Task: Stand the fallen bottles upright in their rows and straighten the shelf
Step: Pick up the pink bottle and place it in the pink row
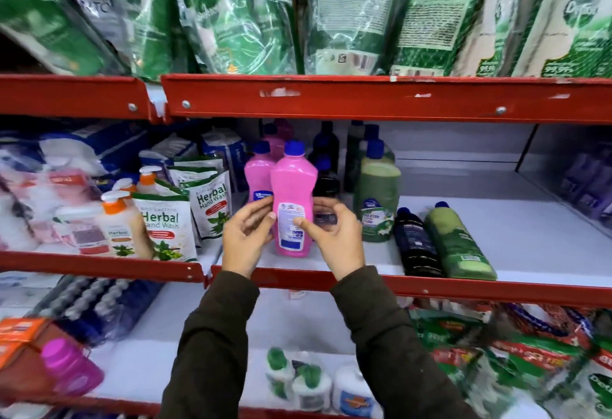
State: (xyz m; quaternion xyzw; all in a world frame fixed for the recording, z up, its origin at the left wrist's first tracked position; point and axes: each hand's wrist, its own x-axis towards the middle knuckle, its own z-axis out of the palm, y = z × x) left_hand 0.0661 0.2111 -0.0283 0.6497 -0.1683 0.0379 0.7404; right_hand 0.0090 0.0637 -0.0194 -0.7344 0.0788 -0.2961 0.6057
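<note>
A pink bottle (292,186) with a blue cap stands upright at the front of the middle shelf (530,239), its back label facing me. My left hand (246,239) and my right hand (334,239) flank its lower half, fingertips touching the label. A second pink bottle (257,175) stands just behind to the left. To the right stand a dark bottle (326,183) and a green bottle (377,196). Further right, a black bottle (415,246) and a green bottle (458,243) lie on their sides, caps pointing to the back.
Herbal hand wash pouches (165,229) and pump bottles (114,226) fill the shelf to the left. Green refill pouches (231,14) hang over the red shelf rail (364,97) above. Small bottles (308,382) and packets sit on the shelf below.
</note>
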